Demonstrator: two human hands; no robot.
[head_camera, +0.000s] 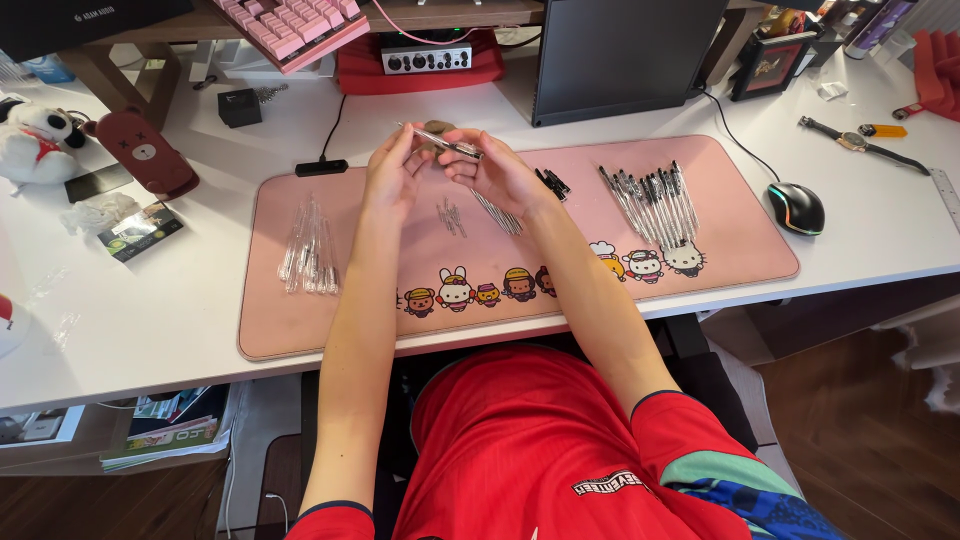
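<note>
Both hands are up over the far half of the pink desk mat (300, 330), working one pen (447, 143) between them. The left hand (393, 178) has its fingers curled narrow around the pen's near-left end; the right hand (490, 170) pinches the other end between thumb and fingertips. The pen lies nearly level, its tip pointing to about ten o'clock. It looks to be a clear-barrelled pen with a dark part at the right, though it is too small to be certain.

Beneath the hands, on the mat, lies a small scatter of thin refills (497, 213) and a few tiny springs (451, 215). At nine o'clock from the hands is a heap of clear barrels (308, 252). At three o'clock sits a row of assembled pens (655, 200), fanned side by side, with a few black caps (552, 183) between that row and the right hand.

Off the mat, a black mouse (796, 207) rests at three o'clock on the white desk (130, 320), a wristwatch (858, 141) farther out at two o'clock. A dark monitor (620, 55) stands at one o'clock, a pink keyboard (290, 25) at eleven, and a plush toy (30, 135) at the far left edge.
</note>
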